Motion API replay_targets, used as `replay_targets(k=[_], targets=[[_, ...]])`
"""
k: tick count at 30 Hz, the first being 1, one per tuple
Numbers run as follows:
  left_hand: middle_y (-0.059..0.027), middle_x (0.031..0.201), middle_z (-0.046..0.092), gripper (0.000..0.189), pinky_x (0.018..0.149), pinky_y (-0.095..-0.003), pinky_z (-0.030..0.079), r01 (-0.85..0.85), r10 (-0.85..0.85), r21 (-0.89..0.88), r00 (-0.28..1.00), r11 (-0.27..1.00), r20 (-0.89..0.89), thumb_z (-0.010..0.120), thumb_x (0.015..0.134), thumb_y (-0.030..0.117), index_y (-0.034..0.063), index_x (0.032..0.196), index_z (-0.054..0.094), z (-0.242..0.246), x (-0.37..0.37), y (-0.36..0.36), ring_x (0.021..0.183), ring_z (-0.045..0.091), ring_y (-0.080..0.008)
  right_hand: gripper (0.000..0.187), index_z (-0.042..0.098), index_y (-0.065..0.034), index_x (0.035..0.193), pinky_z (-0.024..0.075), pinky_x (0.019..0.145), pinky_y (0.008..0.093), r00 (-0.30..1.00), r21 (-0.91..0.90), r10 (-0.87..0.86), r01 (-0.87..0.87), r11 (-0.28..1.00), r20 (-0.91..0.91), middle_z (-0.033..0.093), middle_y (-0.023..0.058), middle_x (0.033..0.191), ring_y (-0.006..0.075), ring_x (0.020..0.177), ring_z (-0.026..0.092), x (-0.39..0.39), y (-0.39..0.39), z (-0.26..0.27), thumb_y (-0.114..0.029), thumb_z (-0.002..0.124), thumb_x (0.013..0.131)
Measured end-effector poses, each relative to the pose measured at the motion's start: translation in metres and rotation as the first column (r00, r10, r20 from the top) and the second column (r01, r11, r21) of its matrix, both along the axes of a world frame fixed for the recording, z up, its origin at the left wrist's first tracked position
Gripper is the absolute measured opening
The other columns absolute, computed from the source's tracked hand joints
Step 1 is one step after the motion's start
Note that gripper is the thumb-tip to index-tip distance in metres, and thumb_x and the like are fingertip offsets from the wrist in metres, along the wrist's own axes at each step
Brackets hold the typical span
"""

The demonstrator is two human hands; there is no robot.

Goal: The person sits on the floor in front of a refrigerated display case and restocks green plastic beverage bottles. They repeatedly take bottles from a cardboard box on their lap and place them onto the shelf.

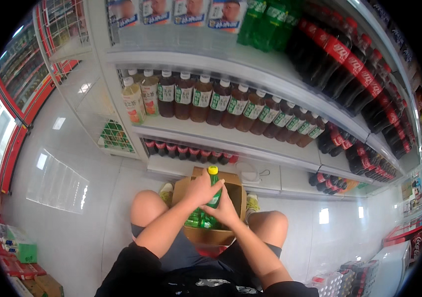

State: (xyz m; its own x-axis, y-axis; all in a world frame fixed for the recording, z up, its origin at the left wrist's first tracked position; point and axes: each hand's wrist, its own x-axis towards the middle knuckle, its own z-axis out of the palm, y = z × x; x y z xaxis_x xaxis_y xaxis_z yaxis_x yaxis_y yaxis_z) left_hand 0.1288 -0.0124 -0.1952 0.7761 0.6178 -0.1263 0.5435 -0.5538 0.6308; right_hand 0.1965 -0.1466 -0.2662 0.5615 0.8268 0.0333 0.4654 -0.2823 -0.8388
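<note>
Both of my hands are around one green plastic bottle (214,180) with a yellow cap. My left hand (200,188) wraps it from the left near the neck; my right hand (225,207) grips its right side lower down. The bottle stands nearly upright above an open cardboard box (237,193) between my knees. Inside the box, more green bottles (193,219) lie at the near left, partly hidden by my forearms and hands. The lower end of the held bottle is partly covered by my fingers.
White store shelves (218,135) rise ahead, holding a row of dark tea bottles (201,98), small cola bottles (183,151) and large cola bottles (344,63). A white cable device (248,172) sits on the bottom shelf. A red-framed fridge (14,152) stands left; shrink-wrapped packs (344,278) are at right.
</note>
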Motion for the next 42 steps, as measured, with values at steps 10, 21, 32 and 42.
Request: replay_targets(k=[10,21,32,42], targets=[[-0.0190,0.118,0.065,0.061,0.088,-0.0407,0.051,0.160,-0.066,-0.264,0.941,0.951,0.332,0.049,0.098,0.049,0.0027,0.137,0.043,-0.023,-0.015,0.031,0.104,0.066,-0.0334,0.083,0.038,0.0005,0.135,0.0512,0.090,0.0375,0.959,0.195,-0.276,0.283,0.939,-0.065,0.064,0.0182,0.112,0.0263,0.101,0.065,0.012,-0.002,0.046,-0.026,0.084,0.071],[-0.0140,0.117,0.067,0.063,0.093,-0.0420,0.049,0.224,-0.161,-0.240,0.953,0.945,0.257,0.054,0.094,0.052,0.0062,0.136,0.046,-0.019,-0.011,0.043,0.108,0.064,-0.0334,0.074,0.040,-0.0028,0.132,0.0491,0.094,0.0344,0.851,0.793,-0.362,-0.098,0.601,0.380,0.059,0.0085,0.117,0.0186,0.106,0.060,0.094,0.041,0.310,-0.006,0.084,0.072],[-0.0146,0.117,0.066,0.067,0.093,-0.0416,0.049,0.270,-0.234,-0.180,0.952,0.946,0.197,0.056,0.092,0.053,0.0053,0.138,0.046,-0.018,-0.005,0.040,0.109,0.064,-0.0318,0.063,0.048,0.0005,0.126,0.0478,0.092,0.0322,0.765,0.720,-0.489,0.048,0.693,0.420,0.063,0.0106,0.114,0.0192,0.107,0.059,0.197,0.118,0.378,-0.020,0.082,0.078],[-0.0087,0.111,0.068,0.060,0.084,-0.0400,0.054,0.283,-0.270,-0.100,0.955,0.954,0.126,0.064,0.090,0.045,0.0075,0.135,0.051,-0.011,-0.002,0.031,0.100,0.067,-0.0261,0.076,0.041,0.0054,0.130,0.0483,0.093,0.0430,0.493,0.594,-0.676,0.339,0.729,0.548,0.061,0.0264,0.118,0.0362,0.112,0.060,0.261,0.158,0.394,-0.037,0.079,0.080]])
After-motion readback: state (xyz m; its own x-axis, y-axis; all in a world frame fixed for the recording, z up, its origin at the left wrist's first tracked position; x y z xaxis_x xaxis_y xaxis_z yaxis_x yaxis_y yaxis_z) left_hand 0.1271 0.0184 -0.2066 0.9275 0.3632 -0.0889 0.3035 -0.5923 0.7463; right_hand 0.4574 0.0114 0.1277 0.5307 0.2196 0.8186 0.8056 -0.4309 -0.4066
